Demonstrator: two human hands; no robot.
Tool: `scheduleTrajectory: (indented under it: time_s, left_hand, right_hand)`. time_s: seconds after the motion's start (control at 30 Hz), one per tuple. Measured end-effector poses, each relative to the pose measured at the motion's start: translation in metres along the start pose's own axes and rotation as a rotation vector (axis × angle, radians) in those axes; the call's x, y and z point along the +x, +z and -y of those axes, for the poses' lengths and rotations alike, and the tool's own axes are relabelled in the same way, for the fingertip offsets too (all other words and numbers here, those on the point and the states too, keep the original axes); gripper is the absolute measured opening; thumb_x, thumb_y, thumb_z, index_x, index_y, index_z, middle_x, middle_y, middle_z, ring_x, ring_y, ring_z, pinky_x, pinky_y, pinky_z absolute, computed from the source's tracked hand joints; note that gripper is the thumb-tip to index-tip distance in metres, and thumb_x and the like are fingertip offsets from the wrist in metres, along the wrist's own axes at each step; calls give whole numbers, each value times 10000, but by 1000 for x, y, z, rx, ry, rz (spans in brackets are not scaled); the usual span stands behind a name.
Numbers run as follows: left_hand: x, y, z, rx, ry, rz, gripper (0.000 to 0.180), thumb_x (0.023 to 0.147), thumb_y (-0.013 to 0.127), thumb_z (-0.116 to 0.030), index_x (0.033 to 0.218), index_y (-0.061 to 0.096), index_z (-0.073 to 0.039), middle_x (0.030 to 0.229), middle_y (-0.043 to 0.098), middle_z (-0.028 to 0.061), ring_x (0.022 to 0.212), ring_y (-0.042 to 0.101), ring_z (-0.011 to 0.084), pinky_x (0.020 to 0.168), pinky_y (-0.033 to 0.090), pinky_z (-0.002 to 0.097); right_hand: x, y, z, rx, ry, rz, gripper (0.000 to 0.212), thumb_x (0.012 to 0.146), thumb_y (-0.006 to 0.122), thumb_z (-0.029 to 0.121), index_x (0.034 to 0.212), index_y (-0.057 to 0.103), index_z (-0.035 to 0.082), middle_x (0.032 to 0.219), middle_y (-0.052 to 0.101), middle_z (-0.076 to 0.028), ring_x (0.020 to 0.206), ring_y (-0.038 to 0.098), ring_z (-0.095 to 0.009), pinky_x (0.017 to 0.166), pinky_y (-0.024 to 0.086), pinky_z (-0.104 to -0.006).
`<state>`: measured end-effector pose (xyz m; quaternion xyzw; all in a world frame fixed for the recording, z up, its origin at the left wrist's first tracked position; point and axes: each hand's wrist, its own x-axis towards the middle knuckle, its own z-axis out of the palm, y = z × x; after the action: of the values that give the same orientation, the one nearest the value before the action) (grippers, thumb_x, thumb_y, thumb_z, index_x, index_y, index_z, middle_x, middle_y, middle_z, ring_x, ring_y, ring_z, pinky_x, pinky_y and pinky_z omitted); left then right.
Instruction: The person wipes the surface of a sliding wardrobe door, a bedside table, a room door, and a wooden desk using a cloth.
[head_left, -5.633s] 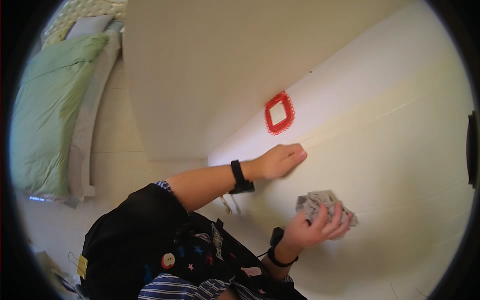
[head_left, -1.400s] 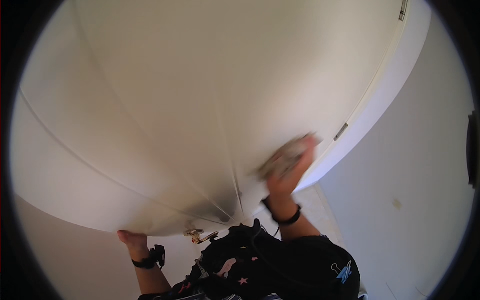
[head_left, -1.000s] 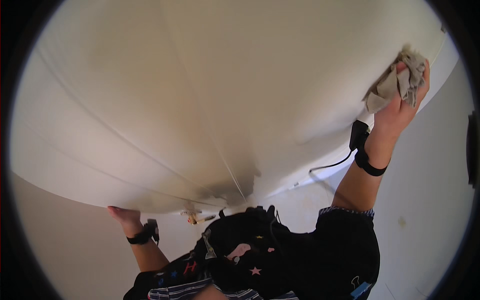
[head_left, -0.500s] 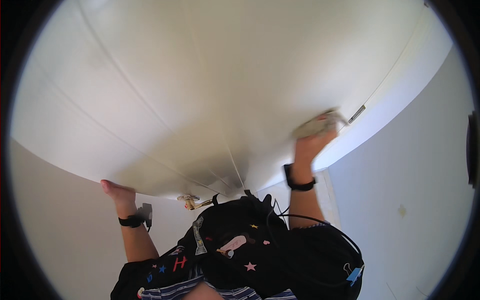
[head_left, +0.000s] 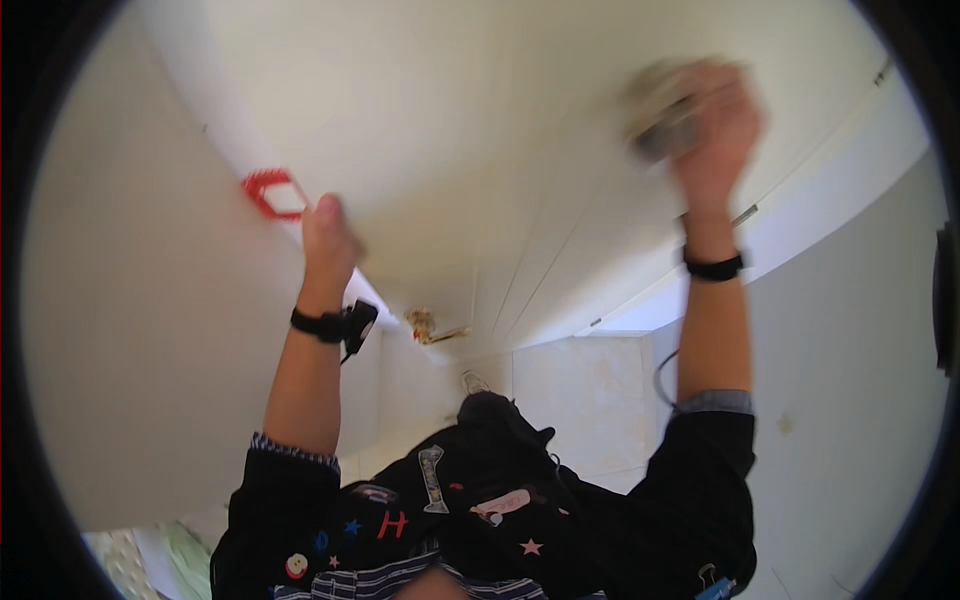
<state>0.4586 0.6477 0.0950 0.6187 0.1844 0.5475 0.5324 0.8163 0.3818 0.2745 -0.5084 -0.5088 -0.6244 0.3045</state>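
Note:
A white panelled door (head_left: 430, 120) fills the view in front of me. My right hand (head_left: 722, 125) is high on its right side, fingers pressed round a crumpled greyish-beige cloth (head_left: 652, 95) held against the door face; both are smeared by motion. My left hand (head_left: 328, 245) is at the door's left edge, thumb up and the other fingers partly hidden, and appears to grip that edge. Just beyond its thumb is a red scalloped border with a white middle (head_left: 272, 194), by the door edge.
A brass lever handle (head_left: 430, 327) sticks out low on the door. Metal hinges (head_left: 746, 214) line its right side. Pale walls (head_left: 840, 380) stand on both sides. Light floor tiles (head_left: 585, 395) and a shoe (head_left: 474, 381) show below. Light-coloured items (head_left: 125, 565) lie at lower left.
My right hand has moved up and right across the door with the cloth. My left hand has moved up and right along with the door edge. The red border and more floor have come into view.

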Motion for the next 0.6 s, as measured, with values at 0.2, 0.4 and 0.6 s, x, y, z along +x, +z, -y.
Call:
scheduleTrajectory:
  time_s: [0.2, 0.4, 0.6]
  left_hand:
    - [-13, 23, -40, -83, -15, 125, 545, 1009, 560, -580, 978, 599, -38, 751, 451, -89, 642, 389, 24, 521, 311, 223]
    - [-19, 28, -41, -161, 0, 30, 481, 1025, 602, -474, 1077, 611, 3, 871, 580, -26, 800, 503, 61, 712, 457, 268]
    - [-16, 23, -31, 19, -72, 81, 501, 1011, 608, -499, 985, 592, 1, 835, 558, -27, 776, 469, 63, 677, 440, 262]
  right_hand:
    - [95, 8, -24, 79, 650, -25, 363, 875, 675, 246, 1168, 720, 36, 1221, 652, -241, 1229, 543, -432, 1030, 451, -489]
    - [-72, 60, 198, 282, 548, 51, 822, 961, 574, 430, 1603, 281, 9, 1631, 205, -320, 1526, 130, -524, 1200, 165, -656]
    - [-197, 22, 298, 506, 594, 534, 737, 784, 609, -8, 1505, 455, -10, 1603, 286, -279, 1487, 252, -525, 1212, 261, -605]
